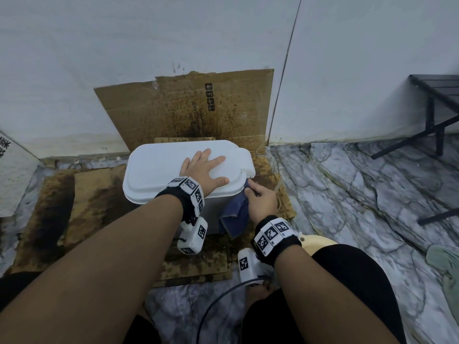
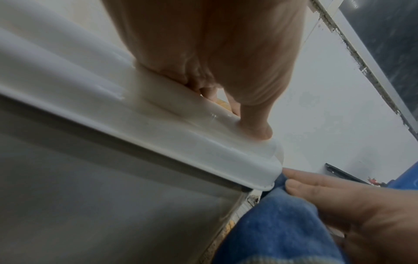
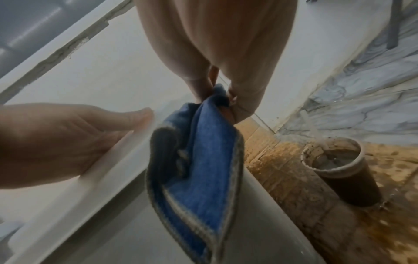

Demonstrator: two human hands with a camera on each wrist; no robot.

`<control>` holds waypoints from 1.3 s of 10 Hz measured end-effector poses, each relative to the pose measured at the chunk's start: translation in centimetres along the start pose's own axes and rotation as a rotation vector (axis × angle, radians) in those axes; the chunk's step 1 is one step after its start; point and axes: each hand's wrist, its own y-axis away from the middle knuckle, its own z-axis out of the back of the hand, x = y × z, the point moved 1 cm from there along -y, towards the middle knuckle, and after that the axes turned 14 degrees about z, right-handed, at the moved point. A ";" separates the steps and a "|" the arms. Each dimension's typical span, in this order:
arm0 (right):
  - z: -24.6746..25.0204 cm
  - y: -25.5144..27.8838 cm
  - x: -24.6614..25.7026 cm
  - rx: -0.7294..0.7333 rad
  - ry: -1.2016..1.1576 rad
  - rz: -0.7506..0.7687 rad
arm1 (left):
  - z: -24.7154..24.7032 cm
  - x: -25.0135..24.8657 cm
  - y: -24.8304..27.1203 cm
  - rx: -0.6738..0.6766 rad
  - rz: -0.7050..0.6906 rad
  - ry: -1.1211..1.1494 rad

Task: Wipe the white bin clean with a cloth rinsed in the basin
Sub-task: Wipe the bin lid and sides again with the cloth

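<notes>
White bin [image 1: 159, 175] sits closed on stained, flattened cardboard [image 1: 62, 202] laid over the marble floor [image 1: 360, 184], close to the white wall [image 1: 124, 58], where another stained cardboard sheet [image 1: 188, 105] leans upright behind it. Going from left to right, we see first the dark wet patches on the cardboard left of the bin, then the bin's lid [image 1: 154, 165], pale and slightly raised in the middle.

Our left hand [image 1: 203, 170] lies flat on the right part of that lid, palm down, its fingers [image 1: 216, 161] straight and spread apart, the thumb along the near rim. In the left wrist view the palm and thumb press on the lid's edge.

Just right of it, our right hand [image 1: 260, 202] is at the bin's near right corner, under the lid's lip. Its fingers [image 3: 199, 85] pinch a blue cloth [image 1: 234, 217] at its upper end, and the cloth hangs down against the bin's right side. The cloth has a grey hem, plain in the right wrist view.

Further right, that same view shows a brown, mud-stained cylindrical container [image 3: 343, 171] standing upright on the cardboard beside the bin, open at the top. A black metal frame [image 1: 434, 115] stands on the floor at the far right, well apart from the bin.
</notes>
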 end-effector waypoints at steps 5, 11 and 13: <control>-2.0 3.4 -1.1 -0.007 0.048 0.070 | 0.2 0.1 -0.2 0.013 -0.002 0.016; -4.1 5.0 0.0 -0.064 0.051 0.005 | 5.8 13.5 0.9 -0.247 0.385 0.542; -7.1 6.4 1.1 -0.113 -0.009 -0.037 | 4.2 18.0 1.4 -0.032 0.397 0.745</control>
